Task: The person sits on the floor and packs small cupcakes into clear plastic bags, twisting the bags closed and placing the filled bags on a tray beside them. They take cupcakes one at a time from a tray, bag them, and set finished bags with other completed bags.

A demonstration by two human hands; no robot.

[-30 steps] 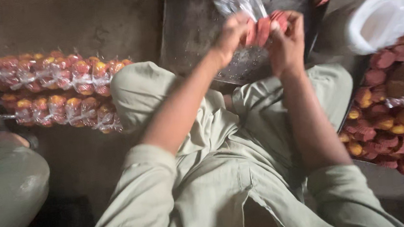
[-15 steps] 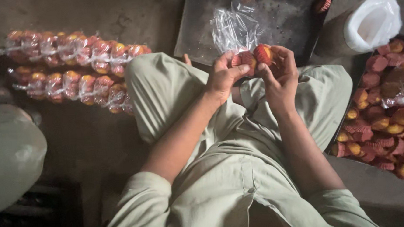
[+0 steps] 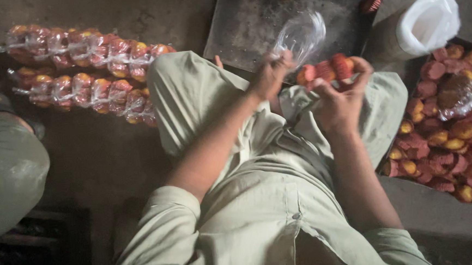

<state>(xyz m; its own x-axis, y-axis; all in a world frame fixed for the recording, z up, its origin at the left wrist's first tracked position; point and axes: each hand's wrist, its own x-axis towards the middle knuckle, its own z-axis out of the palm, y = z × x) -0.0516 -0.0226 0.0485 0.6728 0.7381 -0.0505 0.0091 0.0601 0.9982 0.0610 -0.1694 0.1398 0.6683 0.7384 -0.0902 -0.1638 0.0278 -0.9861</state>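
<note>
Rough grey concrete floor (image 3: 130,13) is seen all around, pretty dim lighting. Far off to the left of the hands, part of another person in pale green cloth (image 3: 3,168) is caught at the frame edge. Closer, still left of the left hand, two long rows of orange and red cupcakes sealed in clear plastic packs (image 3: 79,65) are laid side by side on the floor.

Over the lap, the left hand (image 3: 268,76) is closed in a pinch on the crinkly clear plastic bag (image 3: 301,36), which is held up open just above and right of it. Right beside it, the right hand (image 3: 340,101) is curled around a short stack of small red-cased cupcakes (image 3: 327,69), gripped at the fingertips, nearly touching the bag's mouth.

Behind both hands a dark flat metal baking tray (image 3: 251,22) is set down, with a couple of loose cupcakes at its far edge. Right of the right hand, a white plastic bag roll (image 3: 426,22) is standing, and below it a dark tray heaped with loose red and orange cupcakes (image 3: 449,136).
</note>
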